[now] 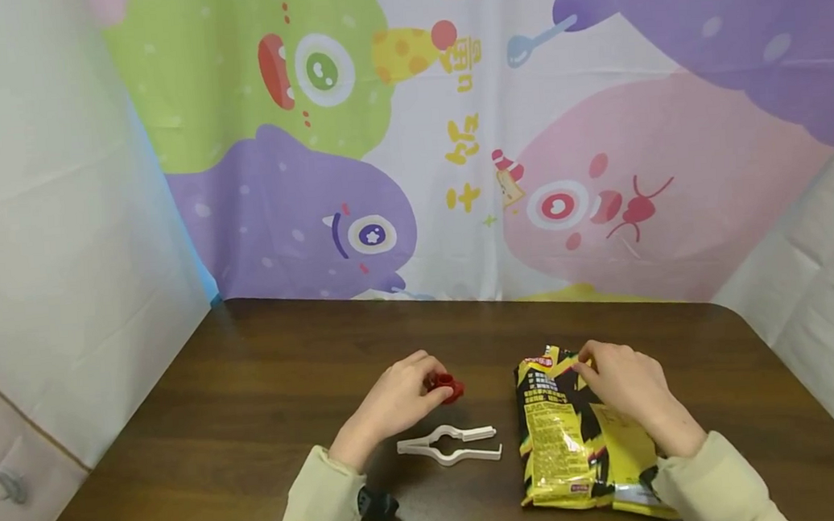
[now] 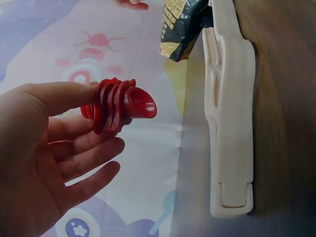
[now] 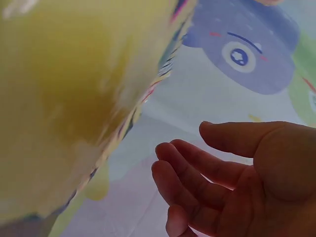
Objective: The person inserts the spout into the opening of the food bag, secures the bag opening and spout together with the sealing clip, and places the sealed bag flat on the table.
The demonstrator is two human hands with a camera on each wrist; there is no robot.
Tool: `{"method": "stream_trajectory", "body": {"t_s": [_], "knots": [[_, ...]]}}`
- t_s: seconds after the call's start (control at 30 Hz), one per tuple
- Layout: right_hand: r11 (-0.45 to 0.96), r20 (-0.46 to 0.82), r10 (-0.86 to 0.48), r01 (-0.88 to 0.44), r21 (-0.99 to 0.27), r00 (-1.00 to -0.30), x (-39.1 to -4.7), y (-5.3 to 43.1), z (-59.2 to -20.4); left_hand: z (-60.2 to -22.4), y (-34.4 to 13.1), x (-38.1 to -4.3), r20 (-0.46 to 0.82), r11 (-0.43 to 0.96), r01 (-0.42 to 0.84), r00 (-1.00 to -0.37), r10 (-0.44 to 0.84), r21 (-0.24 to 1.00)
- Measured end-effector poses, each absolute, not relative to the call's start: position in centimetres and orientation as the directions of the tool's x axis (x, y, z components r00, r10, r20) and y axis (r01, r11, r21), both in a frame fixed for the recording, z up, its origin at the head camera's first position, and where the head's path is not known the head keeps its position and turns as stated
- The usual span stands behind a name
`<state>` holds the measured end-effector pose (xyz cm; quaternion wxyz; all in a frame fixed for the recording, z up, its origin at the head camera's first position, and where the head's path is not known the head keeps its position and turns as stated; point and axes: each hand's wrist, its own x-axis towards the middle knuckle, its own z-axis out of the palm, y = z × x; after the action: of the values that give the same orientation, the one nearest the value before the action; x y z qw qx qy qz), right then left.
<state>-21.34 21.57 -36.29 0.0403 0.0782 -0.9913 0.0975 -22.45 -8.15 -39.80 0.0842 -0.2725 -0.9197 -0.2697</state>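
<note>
Between thumb and fingertips my left hand pinches a small red plastic spout with ribbed flanges and a slanted round opening. In the head view it is held just over the table, beyond a white plastic bag clip, whose two arms are spread apart. A yellow and black snack bag lies on the table at the right. Over the bag's upper right part is my right hand. Its fingers are loosely bent, and in the right wrist view they hold nothing and stand apart from the bag's edge.
The dark wooden table has a rounded far right corner. Behind it hangs a cloth with cartoon monsters, and pale curtains stand at both sides. A black wrist camera sits at the left cuff.
</note>
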Motion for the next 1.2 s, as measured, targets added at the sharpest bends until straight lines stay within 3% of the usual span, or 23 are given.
{"method": "stream_trajectory", "body": {"t_s": [0.53, 0.83, 1.2], "knots": [[0.964, 0.17, -0.241, -0.256, -0.075, -0.956, -22.4, 22.9, -37.4, -39.8, -7.8, -22.4, 0.295, 0.701, 0.546, -0.838, 0.46, 0.458], [0.958, 0.084, -0.244, -0.254, -0.134, -0.966, -23.0, 24.0, -38.7, -39.8, -7.7, -22.5, 0.28, 0.696, 0.545, -0.838, 0.467, 0.468], [0.938, 0.067, -0.275, -0.283, -0.199, -0.959, -24.2, 25.6, -40.0, -39.9, -7.6, -22.7, 0.279, 0.69, 0.544, -0.839, 0.468, 0.477]]}}
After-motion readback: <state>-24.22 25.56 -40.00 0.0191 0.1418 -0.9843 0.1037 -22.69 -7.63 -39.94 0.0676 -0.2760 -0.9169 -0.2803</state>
